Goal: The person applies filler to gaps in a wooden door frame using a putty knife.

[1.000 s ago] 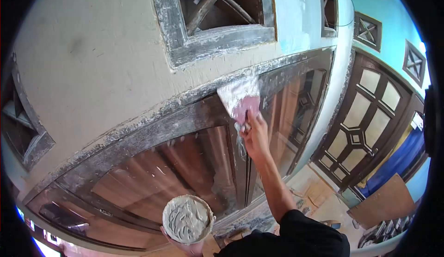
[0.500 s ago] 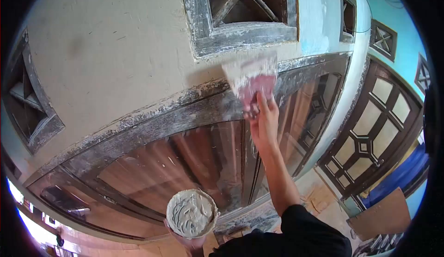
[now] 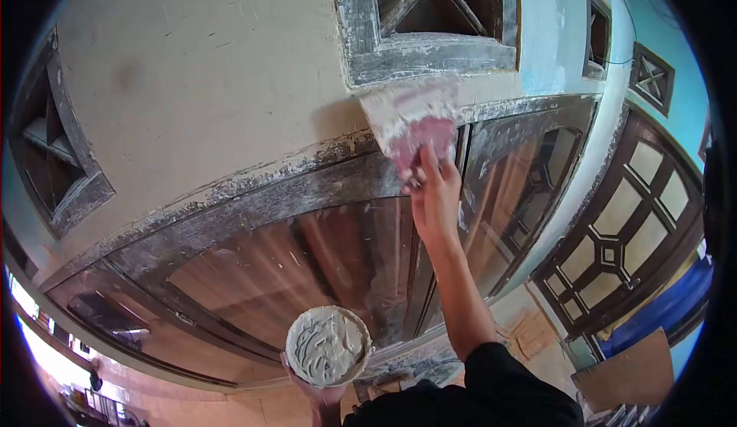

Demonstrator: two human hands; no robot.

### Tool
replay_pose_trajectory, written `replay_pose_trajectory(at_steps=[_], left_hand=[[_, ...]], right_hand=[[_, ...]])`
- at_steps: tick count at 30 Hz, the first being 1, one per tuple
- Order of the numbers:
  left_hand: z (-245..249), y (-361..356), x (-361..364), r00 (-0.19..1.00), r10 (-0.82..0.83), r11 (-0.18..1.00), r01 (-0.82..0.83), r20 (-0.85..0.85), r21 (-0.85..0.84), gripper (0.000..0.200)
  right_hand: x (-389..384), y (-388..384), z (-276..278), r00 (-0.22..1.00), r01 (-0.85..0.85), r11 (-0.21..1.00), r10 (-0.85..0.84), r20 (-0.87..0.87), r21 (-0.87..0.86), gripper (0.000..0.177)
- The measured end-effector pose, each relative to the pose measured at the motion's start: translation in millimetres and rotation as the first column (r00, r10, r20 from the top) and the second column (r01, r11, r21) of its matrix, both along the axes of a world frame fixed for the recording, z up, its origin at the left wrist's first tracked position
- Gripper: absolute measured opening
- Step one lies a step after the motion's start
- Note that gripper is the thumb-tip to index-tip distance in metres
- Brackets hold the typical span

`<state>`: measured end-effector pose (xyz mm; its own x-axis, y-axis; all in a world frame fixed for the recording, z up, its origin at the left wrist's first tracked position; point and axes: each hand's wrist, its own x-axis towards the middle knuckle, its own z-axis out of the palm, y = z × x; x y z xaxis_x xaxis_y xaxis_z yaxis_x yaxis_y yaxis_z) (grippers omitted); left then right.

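My right hand (image 3: 436, 196) is closed around a wide putty knife (image 3: 422, 134) with a reddish-pink body and a pale, putty-smeared blade. The blade's upper edge lies at the beige wall (image 3: 230, 81), just below the lattice vent frame (image 3: 434, 58) and above the dark wooden window frame (image 3: 307, 193). Slight blur hides whether the whole edge touches the wall. Low in the view, my left hand (image 3: 318, 392) grips a round tub of putty (image 3: 328, 348) from beneath. Grey-white putty with swirled ridges fills the tub, which is held up in front of the window glass.
A second lattice vent (image 3: 57, 143) is at the far left. To the right stands a dark panelled door (image 3: 614, 227) beside a turquoise wall (image 3: 679, 66). A brown board (image 3: 626, 369) and blue cloth (image 3: 660, 304) are at the lower right.
The putty knife in my right hand has shifted left along the wall, closer to the vent frame's left corner. My view has turned slightly left. The tub remains in my left hand.
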<state>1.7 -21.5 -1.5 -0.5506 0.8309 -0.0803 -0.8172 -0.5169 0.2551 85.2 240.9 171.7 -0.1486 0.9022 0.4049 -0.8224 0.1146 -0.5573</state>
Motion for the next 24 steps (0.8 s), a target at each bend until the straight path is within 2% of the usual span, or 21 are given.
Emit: replay_pose_trajectory(at_steps=[2,5,6,8,11,13,14,17,19,20,21,22,24], left_hand=[[3.0,2.0,0.7,0.997,-0.038,0.999,0.039,-0.072,0.015,0.068],[4.8,-1.2,2.3,0.999,-0.032,0.998,0.031,0.004,0.045,0.067],[4.5,-2.1,1.2,0.998,-0.035,0.997,0.032,0.043,0.074,0.067],[12.8,-3.9,3.4,1.0,0.03,0.999,-0.03,0.002,0.023,0.067],[16.4,-8.4,2.8,0.999,0.016,1.0,-0.015,-0.041,0.02,0.066],[16.4,-6.4,3.2,0.994,0.027,1.0,-0.025,-0.103,0.017,0.066],[14.1,-5.6,3.3,0.995,0.027,1.0,-0.026,-0.1,0.014,0.066],[13.5,-5.3,1.9,1.0,0.024,0.999,-0.024,-0.003,0.03,0.064],[20.0,-7.0,3.0,0.999,0.037,0.999,-0.036,-0.019,0.039,0.064],[21.0,-7.8,3.9,0.998,0.047,0.998,-0.045,-0.031,0.038,0.064],[17.8,-8.7,3.2,0.992,0.079,0.996,-0.074,-0.101,0.048,0.065],[15.7,-9.1,2.4,0.991,0.087,0.995,-0.083,-0.097,0.048,0.065],[12.3,-9.8,1.2,0.996,0.069,0.998,-0.069,-0.064,0.008,0.065]], right_hand=[[-13.6,14.4,-9.0,0.999,-0.038,0.999,0.037,0.039,0.023,0.017],[-14.4,-0.6,-47.2,0.997,-0.048,0.994,0.053,0.055,-0.102,0.015],[-10.1,-7.3,-58.7,0.996,-0.07,0.993,0.075,0.055,-0.096,0.015],[-2.5,-14.7,-74.2,0.998,-0.048,0.993,0.053,0.037,-0.108,0.015],[-6.4,-21.5,-18.7,0.999,-0.012,0.999,0.011,-0.033,-0.034,0.017],[-20.2,-6.2,-2.6,0.999,-0.005,0.998,0.007,-0.04,0.055,0.019],[-29.4,1.6,-5.2,1.0,-0.012,0.995,0.014,-0.019,0.101,0.02],[-32.2,-6.4,-39.9,0.999,-0.037,0.999,0.038,0.035,-0.009,0.019],[-24.0,-28.3,-58.3,0.995,-0.021,0.997,0.028,0.092,-0.071,0.017],[-24.6,-29.7,-53.9,0.995,-0.033,0.997,0.039,0.095,-0.063,0.017],[-24.5,-31.8,-47.7,0.999,-0.051,0.999,0.05,0.02,0.009,0.016],[-23.4,-37.0,-39.3,0.996,-0.06,0.995,0.064,-0.055,0.075,0.015],[-31.0,-29.4,-9.2,0.997,-0.043,0.99,0.052,-0.061,0.131,0.014]])
